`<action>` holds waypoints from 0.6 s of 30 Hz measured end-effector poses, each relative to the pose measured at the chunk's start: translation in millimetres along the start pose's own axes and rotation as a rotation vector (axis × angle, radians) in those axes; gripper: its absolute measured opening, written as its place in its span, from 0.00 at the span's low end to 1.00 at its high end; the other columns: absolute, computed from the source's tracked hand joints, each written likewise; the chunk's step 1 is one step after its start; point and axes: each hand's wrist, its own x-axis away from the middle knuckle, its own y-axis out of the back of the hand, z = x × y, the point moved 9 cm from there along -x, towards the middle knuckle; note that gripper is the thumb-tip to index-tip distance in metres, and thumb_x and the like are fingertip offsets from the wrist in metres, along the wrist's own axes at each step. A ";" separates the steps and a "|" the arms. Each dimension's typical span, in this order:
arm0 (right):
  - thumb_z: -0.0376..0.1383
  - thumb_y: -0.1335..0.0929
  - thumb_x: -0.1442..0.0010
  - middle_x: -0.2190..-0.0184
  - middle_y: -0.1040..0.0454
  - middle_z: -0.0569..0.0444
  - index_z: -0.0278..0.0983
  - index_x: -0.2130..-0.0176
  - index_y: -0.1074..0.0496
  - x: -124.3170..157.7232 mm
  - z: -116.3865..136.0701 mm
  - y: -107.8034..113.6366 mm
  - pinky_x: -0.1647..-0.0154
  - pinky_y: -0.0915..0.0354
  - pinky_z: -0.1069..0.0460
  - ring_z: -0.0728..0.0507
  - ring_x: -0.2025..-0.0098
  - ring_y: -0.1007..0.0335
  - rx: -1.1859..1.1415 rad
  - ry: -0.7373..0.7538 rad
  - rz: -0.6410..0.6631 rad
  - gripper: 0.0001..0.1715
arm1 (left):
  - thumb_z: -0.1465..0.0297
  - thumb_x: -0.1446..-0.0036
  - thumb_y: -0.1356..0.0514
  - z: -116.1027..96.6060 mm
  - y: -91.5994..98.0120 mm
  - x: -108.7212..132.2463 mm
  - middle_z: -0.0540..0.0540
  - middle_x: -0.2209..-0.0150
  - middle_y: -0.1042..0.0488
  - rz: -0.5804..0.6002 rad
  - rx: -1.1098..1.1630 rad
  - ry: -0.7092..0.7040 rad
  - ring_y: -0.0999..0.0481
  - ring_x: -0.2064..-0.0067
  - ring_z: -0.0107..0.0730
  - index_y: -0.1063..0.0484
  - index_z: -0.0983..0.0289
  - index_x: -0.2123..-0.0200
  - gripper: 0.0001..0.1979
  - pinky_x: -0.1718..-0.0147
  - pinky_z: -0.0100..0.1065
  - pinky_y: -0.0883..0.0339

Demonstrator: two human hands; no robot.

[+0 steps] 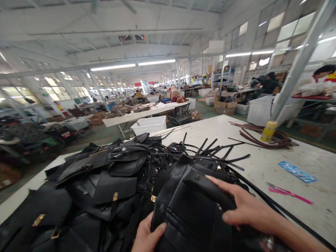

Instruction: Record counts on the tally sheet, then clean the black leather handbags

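Note:
A black leather-look bag (191, 210) is held up close in front of me, tilted, in the lower middle of the view. My left hand (149, 233) is closed on its lower left edge, thumb on the near face. Across the bag's front, my right hand (244, 206) grips a wide black strap (202, 183) with a small stud near its end. The fingers under this strap are partly hidden. Just beyond and to the left lies a heap of black bags (118, 185), several with gold-coloured clasps (39, 219). Thin black straps (207, 148) stick out at its back.
On the white table (262, 168) to the right lie pink-handled snips (288, 194), a blue packet (297, 171), coiled brown straps (252, 134) and a yellow spool (269, 131). White bins (149, 125) stand beyond the table. A co-worker (270, 84) is at the back right.

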 end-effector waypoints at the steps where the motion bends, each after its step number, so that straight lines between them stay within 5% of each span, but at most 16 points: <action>1: 0.25 0.33 0.59 0.69 0.26 0.59 0.43 0.36 0.56 4.4 -0.2 -16.1 0.82 0.42 0.60 0.51 0.78 0.37 0.019 -0.027 0.054 0.55 | 0.61 0.54 0.36 2.3 -2.6 -0.8 0.55 0.63 0.24 0.002 0.021 0.003 0.28 0.59 0.42 0.27 0.63 0.59 0.19 0.57 0.39 0.35; 4: 0.24 0.33 0.63 0.55 0.28 0.56 0.43 0.40 0.44 9.8 0.5 -50.3 0.66 0.33 0.58 0.45 0.63 0.29 0.149 -0.036 0.086 0.51 | 0.61 0.56 0.35 12.3 -14.5 0.9 0.56 0.67 0.24 0.049 0.091 0.002 0.27 0.64 0.41 0.26 0.65 0.60 0.20 0.65 0.36 0.34; 7: 0.26 0.34 0.61 0.46 0.35 0.57 0.43 0.40 0.43 7.9 -1.7 -59.2 0.45 0.41 0.52 0.41 0.48 0.35 0.222 0.033 0.060 0.48 | 0.60 0.59 0.34 8.6 -25.8 10.5 0.56 0.72 0.26 0.095 0.193 -0.019 0.29 0.71 0.37 0.26 0.67 0.65 0.19 0.70 0.34 0.35; 11: 0.40 0.31 0.54 0.39 0.46 0.58 0.45 0.37 0.54 12.2 -13.5 -17.1 0.36 0.56 0.46 0.38 0.38 0.51 0.302 0.123 -0.106 0.50 | 0.60 0.57 0.36 -50.3 -10.8 24.3 0.53 0.75 0.27 -0.039 0.090 -0.078 0.29 0.73 0.35 0.26 0.66 0.71 0.15 0.73 0.33 0.35; 15: 0.48 0.30 0.54 0.38 0.48 0.60 0.50 0.37 0.56 49.2 -16.7 55.0 0.36 0.58 0.39 0.34 0.39 0.51 0.480 0.125 -0.498 0.52 | 0.60 0.58 0.35 -161.4 83.6 32.5 0.52 0.69 0.24 -0.500 -0.195 -0.268 0.27 0.68 0.36 0.28 0.67 0.64 0.20 0.70 0.33 0.31; 18: 0.50 0.31 0.52 0.37 0.51 0.61 0.51 0.37 0.59 72.9 -22.8 76.5 0.39 0.49 0.40 0.34 0.39 0.51 0.517 0.105 -0.546 0.51 | 0.60 0.55 0.36 -243.7 174.6 34.1 0.46 0.68 0.26 -0.767 -0.495 -0.483 0.28 0.69 0.27 0.31 0.70 0.55 0.26 0.68 0.29 0.34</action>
